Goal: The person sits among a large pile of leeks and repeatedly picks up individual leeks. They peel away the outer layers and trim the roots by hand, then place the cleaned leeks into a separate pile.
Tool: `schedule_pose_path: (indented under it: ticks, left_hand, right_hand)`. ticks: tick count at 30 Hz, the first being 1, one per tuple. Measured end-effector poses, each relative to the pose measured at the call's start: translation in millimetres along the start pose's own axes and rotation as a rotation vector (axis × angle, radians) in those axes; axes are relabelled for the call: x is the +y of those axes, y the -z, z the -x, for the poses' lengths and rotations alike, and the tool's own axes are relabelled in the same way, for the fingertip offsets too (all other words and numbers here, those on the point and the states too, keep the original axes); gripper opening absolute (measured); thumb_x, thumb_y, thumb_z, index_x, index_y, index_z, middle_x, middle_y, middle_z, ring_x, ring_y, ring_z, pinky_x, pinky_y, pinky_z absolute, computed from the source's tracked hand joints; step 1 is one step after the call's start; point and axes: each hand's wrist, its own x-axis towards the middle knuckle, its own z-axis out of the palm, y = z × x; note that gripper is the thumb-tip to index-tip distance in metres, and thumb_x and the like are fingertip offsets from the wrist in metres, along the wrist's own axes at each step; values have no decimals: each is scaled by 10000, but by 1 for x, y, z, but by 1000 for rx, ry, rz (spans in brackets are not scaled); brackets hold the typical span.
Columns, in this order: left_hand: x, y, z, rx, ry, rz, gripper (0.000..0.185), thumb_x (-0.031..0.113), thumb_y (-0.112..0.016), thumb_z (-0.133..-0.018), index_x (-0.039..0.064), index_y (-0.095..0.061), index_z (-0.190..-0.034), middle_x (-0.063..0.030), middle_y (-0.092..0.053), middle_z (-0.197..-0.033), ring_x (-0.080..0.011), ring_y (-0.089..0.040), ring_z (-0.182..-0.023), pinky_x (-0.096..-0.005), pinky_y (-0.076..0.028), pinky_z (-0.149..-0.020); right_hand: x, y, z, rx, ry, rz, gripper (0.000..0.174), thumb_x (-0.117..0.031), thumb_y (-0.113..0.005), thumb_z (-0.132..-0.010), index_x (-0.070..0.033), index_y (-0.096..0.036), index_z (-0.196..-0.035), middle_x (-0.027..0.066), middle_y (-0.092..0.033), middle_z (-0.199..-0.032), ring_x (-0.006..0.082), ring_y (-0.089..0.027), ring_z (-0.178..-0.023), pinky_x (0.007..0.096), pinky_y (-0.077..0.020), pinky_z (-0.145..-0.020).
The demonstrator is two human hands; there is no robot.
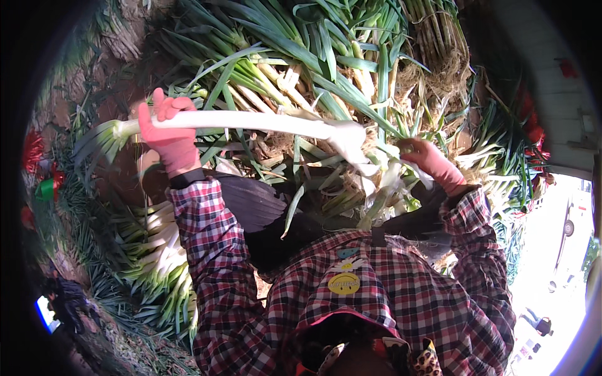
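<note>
My left hand (170, 129), in a pink glove, grips a long white stalk of a large green onion or leek (244, 120) near its green leaves. The stalk lies nearly level across the view, its blurred root end to the right, with loose pale outer layers (360, 160) hanging there. My right hand (421, 155), also pink-gloved with darkened fingertips, is right of that end, fingers curled, beside pale strips of leaf; whether it holds one is unclear. Untrimmed onions with dry roots (277, 84) lie heaped beyond both hands.
White-stalked onions (162, 244) lie in a pile beside my left arm. A root-ended bundle (437, 37) is at the top right, and more onions (498, 164) lie at the right. Red ribbons (534, 122) hang near a pale panelled surface (569, 94). A distant person (538, 323) is at the lower right.
</note>
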Motion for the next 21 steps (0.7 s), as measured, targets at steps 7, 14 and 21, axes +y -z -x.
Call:
schedule_pose_path:
  ticks: [7, 14, 21]
  left_hand:
    - [-66, -32, -8, 373, -91, -29, 363, 307, -654, -916, -17, -566, -1053, -35, -536, -660, -181, -522, -605, -432, -553, -811]
    - [-64, 19, -8, 258, 437, 161, 339, 288, -574, -971, 64, -520, -1220, 46, -405, -598, -111, -449, -530, -263, -469, -551]
    - [-56, 17, -28, 186, 382, 18, 351, 243, -587, -968, 38, -517, -1245, 86, -362, -591, -57, -369, -496, -229, -377, -491]
  right_hand:
    - [-153, -67, -21, 409, 552, 172, 569, -56, -694, -816, 32, -479, -1335, 161, -548, -1239, 207, -580, -1046, 309, -495, -862]
    - [-136, -123, -8, -410, 481, -745, 144, -43, -687, -869, -24, -660, -1009, 4, -602, -766, 99, -554, -682, 245, -438, -609]
    - [-108, -138, 40, -638, 12, -1074, 184, -119, -645, -859, 31, -648, -967, -34, -481, -580, 52, -403, -466, 221, -269, -435]
